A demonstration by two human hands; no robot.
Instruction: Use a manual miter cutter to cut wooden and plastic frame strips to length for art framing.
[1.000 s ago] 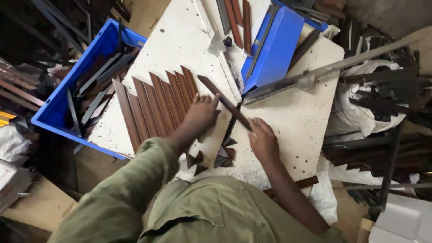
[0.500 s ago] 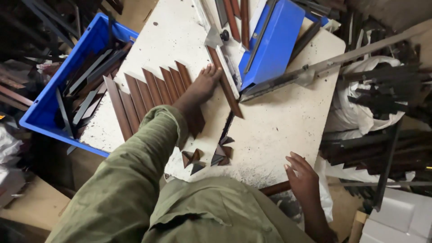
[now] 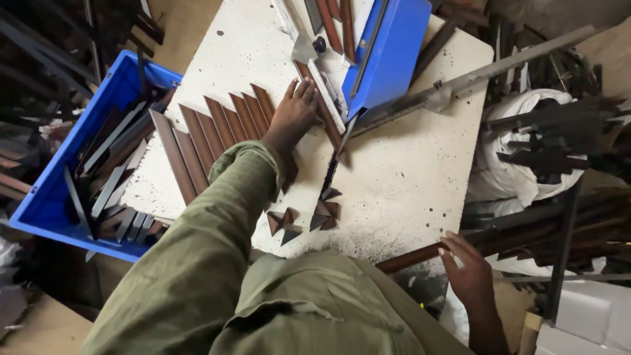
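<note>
1. Left hand (image 3: 294,115): located at upper centre of the frame, palm down, fingers extended and held together. It lies flat on a long brown strip (image 3: 320,105) that runs diagonally on the white table (image 3: 414,171). The hand presses on the strip; the fingers are not closed around it.
2. Brown strip: positioned just beside the blue cutting machine (image 3: 386,52), with its upper end close to the grey blade area.
3. Right hand (image 3: 468,276): located at lower right of the frame, off the front edge of the table. The fingers are curled at the end of a dark brown bar (image 3: 411,258) that lies along the table's front edge. Whether the fingers fully clamp the bar cannot be determined.
4. Row of cut brown strips (image 3: 210,135): laid side by side on the table, left of the left hand, each with an angled end.
5. Small triangular offcuts (image 3: 309,215): scattered in centre frame, near the sleeve of the olive jacket (image 3: 217,263).
6. Blue crate (image 3: 46,204): at the left of the frame, beside the table, containing grey and brown strips.
7. Grey metal lever (image 3: 473,75): extends from the machine toward the upper right.
</note>
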